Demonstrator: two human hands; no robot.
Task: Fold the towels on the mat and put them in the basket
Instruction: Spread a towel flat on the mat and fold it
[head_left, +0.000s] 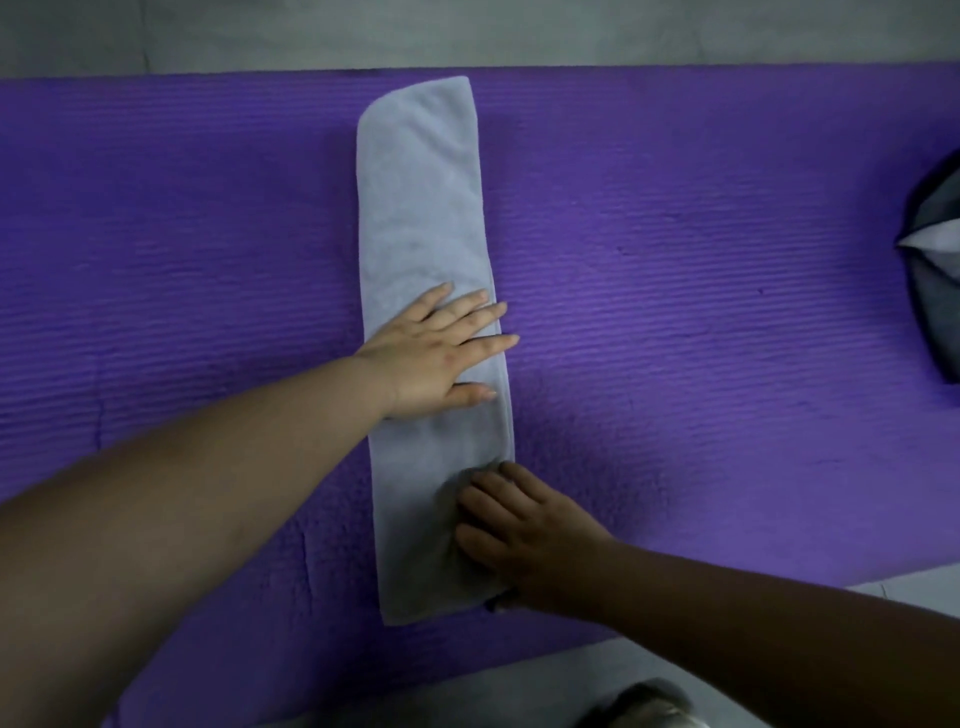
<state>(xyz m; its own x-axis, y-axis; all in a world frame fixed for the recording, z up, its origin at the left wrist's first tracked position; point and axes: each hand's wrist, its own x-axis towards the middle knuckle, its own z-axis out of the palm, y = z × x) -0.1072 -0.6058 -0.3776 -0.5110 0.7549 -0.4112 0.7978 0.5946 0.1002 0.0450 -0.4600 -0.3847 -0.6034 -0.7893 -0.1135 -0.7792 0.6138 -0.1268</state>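
A pale grey towel (423, 208) lies folded into a long narrow strip across the purple mat (701, 312), running from the far edge toward me. My left hand (441, 353) rests flat on the strip's middle, fingers spread and pointing right. My right hand (524, 530) presses flat on the near part of the strip, fingers pointing left, its heel over the towel's right edge. Neither hand grips the cloth. At the far right edge a dark basket (935, 291) shows partly, with a light towel (930, 239) inside.
Grey floor (467, 31) lies beyond the mat's far edge and also at the near right corner (904, 587). A dim rounded object (649, 706) sits at the bottom edge near me. Bare mat stretches left and right of the towel.
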